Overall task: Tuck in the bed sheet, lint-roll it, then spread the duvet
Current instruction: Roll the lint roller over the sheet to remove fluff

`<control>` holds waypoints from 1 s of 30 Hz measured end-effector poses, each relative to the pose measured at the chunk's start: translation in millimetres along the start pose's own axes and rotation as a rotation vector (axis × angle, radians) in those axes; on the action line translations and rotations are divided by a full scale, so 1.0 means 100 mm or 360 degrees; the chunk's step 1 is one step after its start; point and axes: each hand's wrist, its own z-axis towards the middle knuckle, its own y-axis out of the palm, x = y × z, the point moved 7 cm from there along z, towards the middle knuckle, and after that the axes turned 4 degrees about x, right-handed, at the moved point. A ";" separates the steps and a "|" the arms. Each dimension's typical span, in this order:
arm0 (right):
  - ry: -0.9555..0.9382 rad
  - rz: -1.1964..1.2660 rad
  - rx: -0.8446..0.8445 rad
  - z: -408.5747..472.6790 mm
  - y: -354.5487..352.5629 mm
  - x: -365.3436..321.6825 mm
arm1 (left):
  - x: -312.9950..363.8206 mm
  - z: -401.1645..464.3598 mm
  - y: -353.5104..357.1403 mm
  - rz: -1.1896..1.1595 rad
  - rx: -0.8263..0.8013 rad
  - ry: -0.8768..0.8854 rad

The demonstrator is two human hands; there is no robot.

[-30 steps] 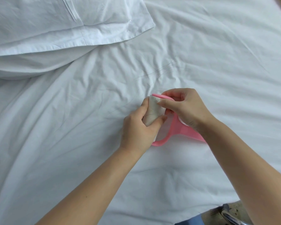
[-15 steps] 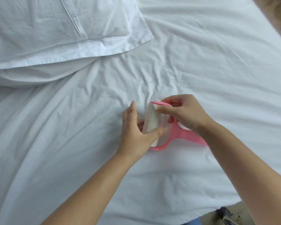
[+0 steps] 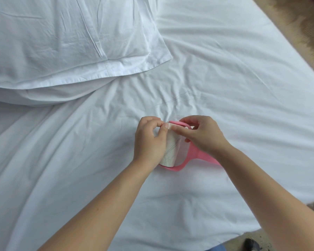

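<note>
Lint roller: my pink plastic-framed lint roller with its white sticky paper roll [image 3: 169, 151] sits over the middle of the bed, its handle running back toward my right, low against the sheet; I cannot tell whether it touches the fabric.
Left hand: my left hand [image 3: 149, 142] is curled against the left side of the roll, thumb and forefinger pinched at the roll's top edge.
Right hand: my right hand [image 3: 201, 134] is wrapped over the pink frame from the right, thumb pressed on the top of the roll, fingers hooked around the upper arm of the frame.
Bed sheet: the white cotton bed sheet [image 3: 225, 78] lies creased across the mattress, with wrinkles fanning out around the roller.
Pillow: a white pillow in a flanged cotton case [image 3: 65, 42] rests on the sheet at the upper left, well apart from my hands.
Writing: no legible brand or label on the roller or linen.
</note>
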 end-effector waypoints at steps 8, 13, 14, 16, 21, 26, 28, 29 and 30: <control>0.0154 0.0171 -0.0023 -0.03 -0.11 0.11 | -0.19 0.07 -0.27 0.0080 0.0161 -0.0326; 0.0061 -0.0142 -0.0146 -0.05 -0.14 0.10 | -0.21 0.05 -0.33 -0.0072 0.0079 -0.0451; 0.0057 -0.0252 -0.0165 -0.06 -0.14 0.12 | -0.19 0.02 -0.34 -0.0066 0.0057 -0.0456; 0.0044 -0.0563 -0.0149 -0.09 -0.15 0.13 | -0.13 0.00 -0.40 -0.0059 0.0052 -0.0457; 0.0090 -0.0963 -0.0026 -0.21 -0.24 0.05 | -0.06 -0.01 -0.63 -0.0145 0.0194 -0.0552; 0.0074 -0.0931 0.0080 -0.24 -0.32 0.00 | -0.15 -0.05 -0.84 -0.0069 0.0454 -0.0644; 0.0082 -0.0956 0.0125 -0.22 -0.33 0.03 | -0.30 -0.04 -0.88 -0.0008 0.0519 -0.0673; 0.0080 -0.0968 0.0150 -0.21 -0.35 0.03 | -0.35 -0.04 -0.89 0.0045 0.0524 -0.0670; 0.0074 -0.0972 0.0168 -0.20 -0.36 0.04 | -0.38 -0.03 -0.89 0.0103 0.0505 -0.0650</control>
